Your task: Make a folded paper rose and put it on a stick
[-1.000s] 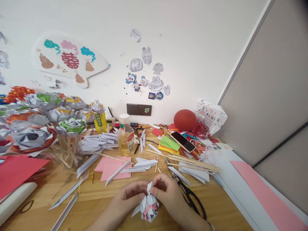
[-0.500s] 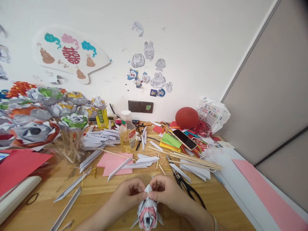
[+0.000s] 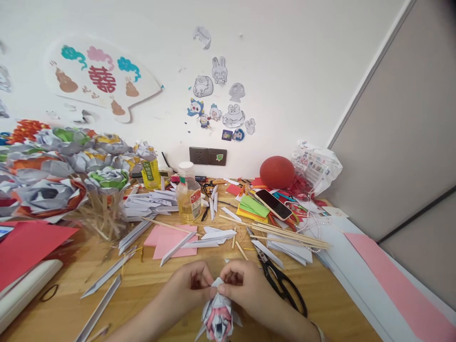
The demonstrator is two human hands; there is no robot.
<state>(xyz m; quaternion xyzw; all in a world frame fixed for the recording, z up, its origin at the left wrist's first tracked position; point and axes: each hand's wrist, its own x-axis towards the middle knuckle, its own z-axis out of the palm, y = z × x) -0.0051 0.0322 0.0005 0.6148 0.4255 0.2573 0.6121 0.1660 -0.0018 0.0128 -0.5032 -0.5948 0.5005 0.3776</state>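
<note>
A folded paper flower point(image 3: 219, 319), white outside with a pink inner ring, sits low in the middle of the head view. Its top petal comes to a white point between my two hands. From the left, my left hand point(image 3: 195, 284) pinches that petal's edge between thumb and curled fingers. My right hand point(image 3: 239, 284) grips the same petal from the other side, its thumb lying across the paper near the tip. The flower's lower end is cut off by the bottom of the picture.
Black-handled scissors point(image 3: 281, 282) lie right of my right hand. Beyond are pink paper squares point(image 3: 171, 237), folded white strips point(image 3: 217, 236), wooden sticks point(image 3: 288, 234), a glue bottle point(image 3: 188, 199) and a phone point(image 3: 273, 204). Finished paper flowers point(image 3: 50, 197) crowd the left, a red balloon point(image 3: 277, 172) the back.
My right thumb has shifted slightly up and left across the petal, and the petal tip sits a little lower. Both hands keep hold of the flower; the view has tilted slightly.
</note>
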